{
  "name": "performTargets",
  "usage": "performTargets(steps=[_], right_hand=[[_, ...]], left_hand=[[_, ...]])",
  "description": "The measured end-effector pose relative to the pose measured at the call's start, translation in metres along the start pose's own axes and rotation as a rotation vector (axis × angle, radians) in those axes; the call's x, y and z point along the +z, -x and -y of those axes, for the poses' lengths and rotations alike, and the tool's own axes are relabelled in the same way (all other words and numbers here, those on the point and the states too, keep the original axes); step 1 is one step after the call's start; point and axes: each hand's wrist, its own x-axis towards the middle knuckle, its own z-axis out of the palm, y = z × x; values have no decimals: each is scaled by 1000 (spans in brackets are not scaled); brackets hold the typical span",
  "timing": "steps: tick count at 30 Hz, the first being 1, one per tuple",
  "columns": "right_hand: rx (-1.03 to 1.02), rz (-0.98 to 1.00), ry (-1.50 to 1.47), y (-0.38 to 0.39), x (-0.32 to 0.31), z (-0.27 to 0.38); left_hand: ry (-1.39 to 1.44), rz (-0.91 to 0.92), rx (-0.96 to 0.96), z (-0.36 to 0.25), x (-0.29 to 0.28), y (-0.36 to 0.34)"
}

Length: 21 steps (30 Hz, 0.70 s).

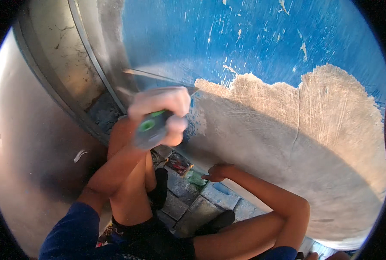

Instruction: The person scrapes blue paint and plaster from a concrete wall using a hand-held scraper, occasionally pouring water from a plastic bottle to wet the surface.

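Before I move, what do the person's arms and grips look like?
The left arm and right arm come out of short, dark blue sleeves, bare below. The left grip, blurred, and right grip show no gloves; no cables or wristbands show.

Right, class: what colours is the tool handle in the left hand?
The tool handle is dark grey and green, though blurred; best seen in head view.

Close head-worn fisheye view, downward along the blue-and-grey wall [266, 104]
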Motion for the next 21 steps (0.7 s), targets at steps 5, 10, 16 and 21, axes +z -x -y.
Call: performTargets(steps=[5,10,16,21], right_hand=[[-4,-23,2,-8,11,-10],[22,43,-20,-8,2,-6],[13,0,30,-11,7,-8],[27,-26,-16,-9,11,-8]], left_hand=[[-173,65,-97,-2,6,0],[-195,101,-86,2,1,0],[-32,-53,-35,2,3,-2],[-217,-22,-141,15,7,11]])
